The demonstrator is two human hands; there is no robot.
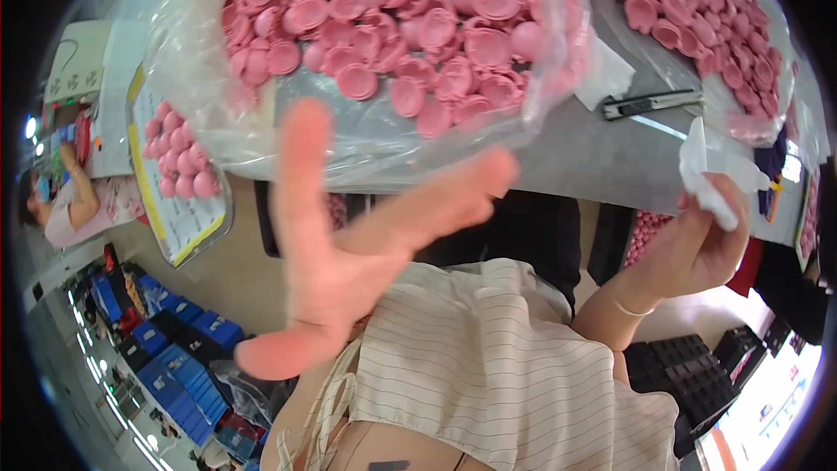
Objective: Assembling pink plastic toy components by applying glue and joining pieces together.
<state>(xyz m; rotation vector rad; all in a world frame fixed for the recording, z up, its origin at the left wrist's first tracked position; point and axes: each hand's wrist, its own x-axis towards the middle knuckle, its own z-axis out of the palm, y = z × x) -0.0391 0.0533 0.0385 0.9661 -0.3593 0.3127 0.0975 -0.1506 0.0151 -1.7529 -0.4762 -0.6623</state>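
My left hand point(336, 244) is raised over my lap, close to the camera, its fingers spread and nothing in them. Beyond it, a clear plastic bag point(558, 61) lies spread on the grey table, heaped with small round pink plastic cases point(375, 35). Off to the right, my right hand point(689, 249) pinches a crumpled white piece point(697, 174), perhaps tissue or thin cloth, at the table's front edge. A translucent whitish object point(745, 176) shows just behind those fingers; its kind is unclear.
Another bag of pink cases point(697, 17) lies at the far right. A black utility knife point(649, 105) rests between the bags. At left, a yellow-edged tray point(179, 240) bears pink balls point(181, 153). A co-worker point(74, 205) sits beyond. Blue bins point(179, 375) stand behind.
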